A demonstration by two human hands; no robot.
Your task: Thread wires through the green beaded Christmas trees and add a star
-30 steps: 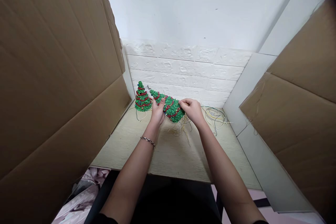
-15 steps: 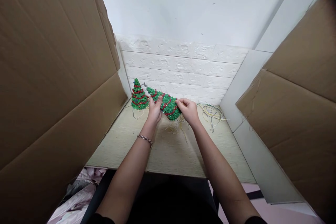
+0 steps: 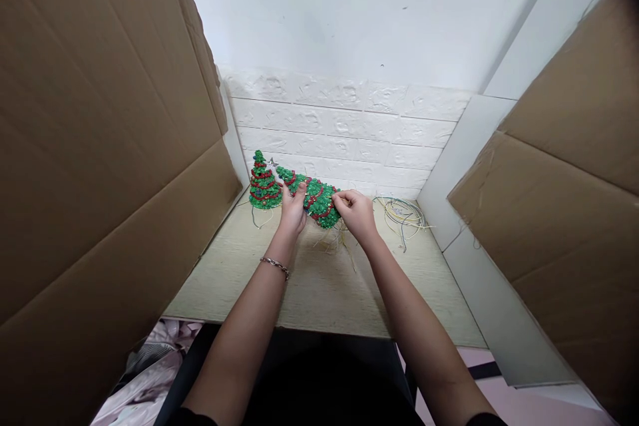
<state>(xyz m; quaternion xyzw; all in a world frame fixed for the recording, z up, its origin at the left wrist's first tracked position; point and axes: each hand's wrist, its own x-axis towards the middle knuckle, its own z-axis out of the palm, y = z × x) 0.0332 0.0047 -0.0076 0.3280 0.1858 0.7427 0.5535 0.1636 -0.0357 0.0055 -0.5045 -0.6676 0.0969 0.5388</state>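
A green beaded Christmas tree (image 3: 324, 211) with red bead garlands lies tilted in my grip, its silver star (image 3: 272, 162) at the upper left. My left hand (image 3: 293, 208) is closed around its middle, thumb on the near side. At the tree's wide right end, my right hand (image 3: 355, 208) is closed in a pinch against the beads. What lies between those fingertips is too small to make out. Thin loose wires (image 3: 344, 243) hang below the tree's base. Just left of my left hand stands a second beaded tree (image 3: 264, 190), upright, also green with red garlands.
A loose coil of thin wires (image 3: 403, 214) lies at the table's back right. Large cardboard panels rise on the left (image 3: 100, 146) and right (image 3: 564, 213). A white brick-patterned wall (image 3: 349, 120) stands behind the pale wooden table (image 3: 334, 293).
My right hand has shifted slightly left along with the tree's wide end. My left hand keeps its grip, and the tree has turned only a little.
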